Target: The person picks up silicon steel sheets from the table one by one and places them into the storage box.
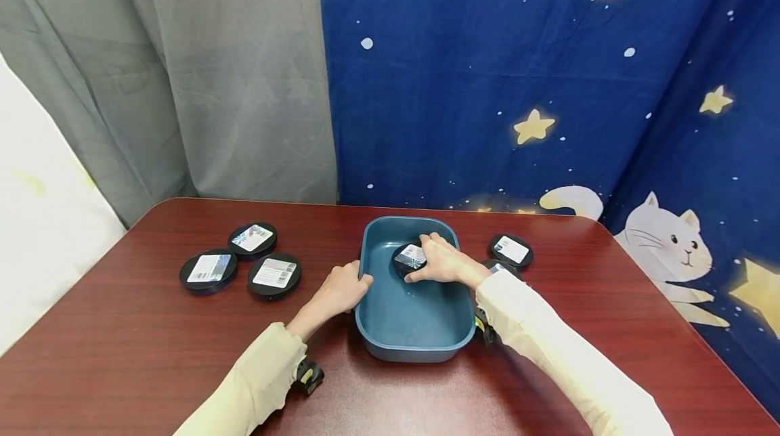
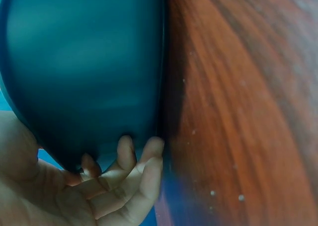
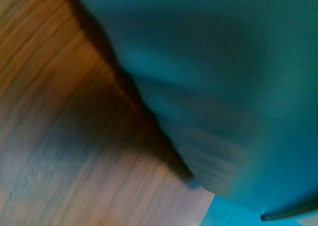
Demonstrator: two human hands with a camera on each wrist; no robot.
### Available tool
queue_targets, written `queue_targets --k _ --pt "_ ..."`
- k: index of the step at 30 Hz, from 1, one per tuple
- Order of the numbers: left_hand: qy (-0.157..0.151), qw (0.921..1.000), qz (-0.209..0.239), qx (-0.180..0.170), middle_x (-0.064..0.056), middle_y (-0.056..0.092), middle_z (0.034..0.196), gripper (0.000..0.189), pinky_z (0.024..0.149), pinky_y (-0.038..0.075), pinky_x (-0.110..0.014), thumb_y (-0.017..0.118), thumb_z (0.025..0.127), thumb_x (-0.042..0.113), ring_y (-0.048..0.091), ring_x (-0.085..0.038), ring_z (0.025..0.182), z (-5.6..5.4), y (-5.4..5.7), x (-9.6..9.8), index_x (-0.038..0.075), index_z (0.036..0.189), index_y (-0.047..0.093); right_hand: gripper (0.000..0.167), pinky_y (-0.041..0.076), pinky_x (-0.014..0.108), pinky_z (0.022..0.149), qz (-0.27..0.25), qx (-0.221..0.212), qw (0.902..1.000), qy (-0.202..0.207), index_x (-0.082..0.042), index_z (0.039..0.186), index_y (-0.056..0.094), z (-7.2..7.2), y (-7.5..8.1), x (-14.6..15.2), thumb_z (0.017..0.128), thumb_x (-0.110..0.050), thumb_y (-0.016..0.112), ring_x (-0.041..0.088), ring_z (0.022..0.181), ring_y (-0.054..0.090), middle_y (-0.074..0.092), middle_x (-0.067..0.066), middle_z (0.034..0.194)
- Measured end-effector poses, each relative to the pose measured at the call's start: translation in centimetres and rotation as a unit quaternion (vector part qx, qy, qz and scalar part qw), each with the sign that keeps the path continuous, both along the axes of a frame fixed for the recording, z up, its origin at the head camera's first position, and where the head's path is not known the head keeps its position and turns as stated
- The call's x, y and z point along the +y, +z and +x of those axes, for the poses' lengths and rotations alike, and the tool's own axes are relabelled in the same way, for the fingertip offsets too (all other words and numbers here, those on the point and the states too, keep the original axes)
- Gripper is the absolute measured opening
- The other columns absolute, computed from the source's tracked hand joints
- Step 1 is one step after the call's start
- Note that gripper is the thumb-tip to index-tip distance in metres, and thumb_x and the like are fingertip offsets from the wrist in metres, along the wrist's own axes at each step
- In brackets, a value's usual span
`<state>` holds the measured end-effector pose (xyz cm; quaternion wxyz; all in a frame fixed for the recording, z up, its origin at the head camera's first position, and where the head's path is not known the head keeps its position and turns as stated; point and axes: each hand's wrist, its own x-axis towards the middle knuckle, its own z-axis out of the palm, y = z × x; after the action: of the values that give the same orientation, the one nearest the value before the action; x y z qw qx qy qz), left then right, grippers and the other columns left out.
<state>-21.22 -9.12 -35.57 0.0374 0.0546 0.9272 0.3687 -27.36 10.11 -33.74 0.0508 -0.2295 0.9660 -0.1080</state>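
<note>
A blue rectangular plastic tub [image 1: 407, 317] stands on the table in the head view. My left hand [image 1: 342, 287] grips its left wall, thumb over the rim and fingers against the outside. The left wrist view shows those fingers [image 2: 125, 154] bent against the tub's wall [image 2: 89, 62]. Inside the tub, my right hand [image 1: 443, 260] holds a flat round black case [image 1: 409, 257] with a white and blue barcode label, thumb at its near side and fingers at its far side. The right wrist view shows only the tub's outer wall [image 3: 198, 87], blurred; that hand is hidden there.
Three similar round cases [image 1: 274, 276] lie grouped at the left of the reddish wooden table [image 1: 122, 355]. To the tub's right lies another labelled case [image 1: 510, 250], with one more [image 1: 501, 267] partly hidden behind the right forearm. Grey and blue curtains [image 1: 426, 84] hang behind.
</note>
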Motion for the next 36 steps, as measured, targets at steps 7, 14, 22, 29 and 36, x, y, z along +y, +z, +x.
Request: queue_targets --k 7,14,22,29,36 --pt "0.001 0.9999 -0.004 0.015 -0.009 0.048 0.061 0.016 0.043 0.04 -0.026 0.044 0.086 0.013 0.048 -0.016 0.041 0.16 -0.06 0.06 -0.001 0.085 0.051 0.086 0.041 0.037 0.086 0.027 0.003 0.9996 0.01 0.01 0.124 0.04 0.14 -0.42 -0.07 0.066 -0.043 0.074 0.027 0.098 0.05 0.049 0.022 0.111" --pt "-0.001 0.9998 -0.01 0.017 -0.009 0.047 0.063 0.016 0.044 0.04 -0.026 0.044 0.085 0.013 0.049 -0.016 0.042 0.16 0.01 0.01 -0.001 0.085 0.052 0.086 0.041 0.038 0.087 0.027 -0.002 0.9995 0.018 0.008 0.126 0.039 0.23 -0.53 -0.13 0.065 -0.042 0.075 0.026 0.096 0.05 0.049 0.021 0.112" --pt "0.0 0.9998 -0.012 0.013 -0.009 0.047 0.063 0.016 0.045 0.04 -0.026 0.043 0.086 0.013 0.049 -0.017 0.043 0.2 0.05 0.03 -0.001 0.085 0.051 0.088 0.04 0.038 0.089 0.021 -0.011 0.9994 0.025 0.006 0.129 0.037 0.22 -0.81 -0.07 0.065 -0.039 0.076 0.026 0.099 0.049 0.048 0.02 0.116" --pt "0.007 0.9991 -0.039 0.013 -0.008 0.047 0.065 0.017 0.05 0.039 -0.027 0.044 0.085 0.015 0.05 -0.018 0.055 0.08 0.08 0.12 0.0 0.085 0.053 0.089 0.036 0.04 0.094 0.025 -0.023 0.999 0.029 0.004 0.133 0.033 0.41 -0.66 -0.05 0.067 -0.039 0.075 0.028 0.109 0.047 0.045 0.021 0.124" --pt "0.013 0.9981 -0.058 0.013 -0.008 0.047 0.063 0.017 0.05 0.037 -0.028 0.046 0.083 0.015 0.05 -0.019 0.058 -0.04 0.34 0.21 0.001 0.084 0.054 0.089 0.036 0.04 0.095 0.013 -0.024 0.999 0.035 0.006 0.133 0.032 0.52 0.05 -0.03 0.07 -0.042 0.071 0.028 0.111 0.045 0.042 0.022 0.127"
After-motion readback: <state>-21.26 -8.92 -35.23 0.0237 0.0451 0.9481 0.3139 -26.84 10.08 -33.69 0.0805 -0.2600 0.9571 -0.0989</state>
